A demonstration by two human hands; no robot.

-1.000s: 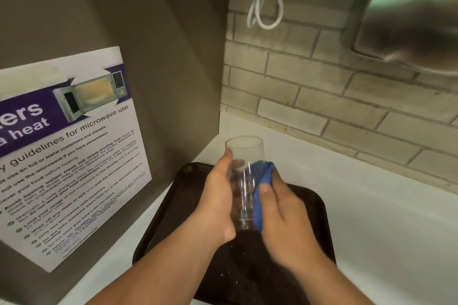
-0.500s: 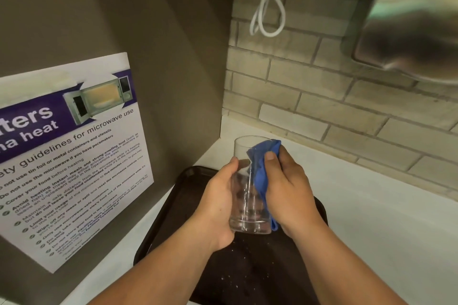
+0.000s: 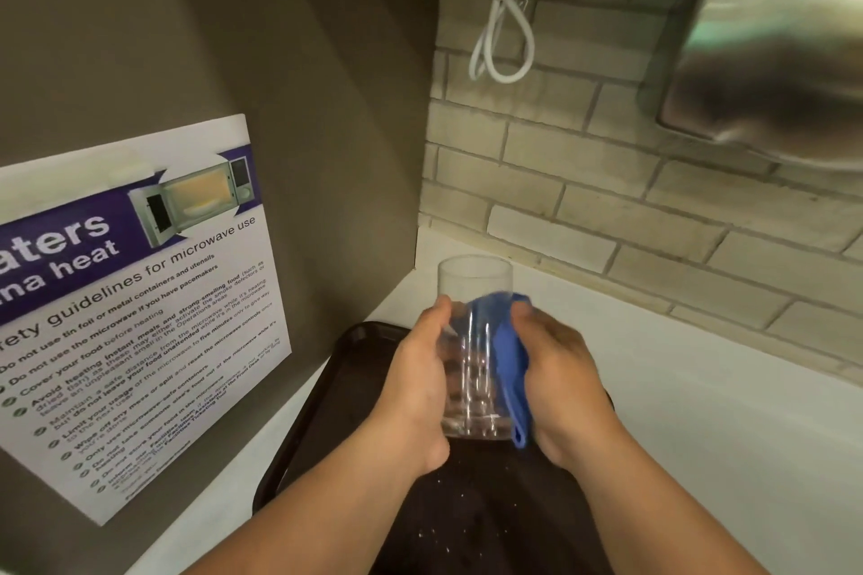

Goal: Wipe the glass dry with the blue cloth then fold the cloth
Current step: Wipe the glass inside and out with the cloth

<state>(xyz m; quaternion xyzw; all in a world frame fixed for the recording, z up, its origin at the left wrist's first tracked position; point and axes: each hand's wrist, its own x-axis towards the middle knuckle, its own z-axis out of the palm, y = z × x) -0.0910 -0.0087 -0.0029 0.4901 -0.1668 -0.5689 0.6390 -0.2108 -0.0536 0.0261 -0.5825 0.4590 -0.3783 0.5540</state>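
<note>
A clear drinking glass [image 3: 474,289] is held upright above a dark tray [image 3: 327,388]. My left hand [image 3: 415,392] wraps the glass's left side. My right hand [image 3: 560,378] presses the blue cloth [image 3: 511,364] against the glass's right side, the cloth bunched between palm and glass and hanging down to the base. Only the strip of cloth between hand and glass shows.
The tray sits on a white counter [image 3: 700,411] and carries water droplets [image 3: 448,495]. A grey side panel with a microwave-guidelines poster [image 3: 140,317] stands at left. A brick wall [image 3: 607,201], a looped white cable [image 3: 504,14] and a steel appliance [image 3: 770,51] are behind.
My right hand and the cloth slid up to the rim half a second ago, then came back down the side of the glass. The left hand keeps its hold.
</note>
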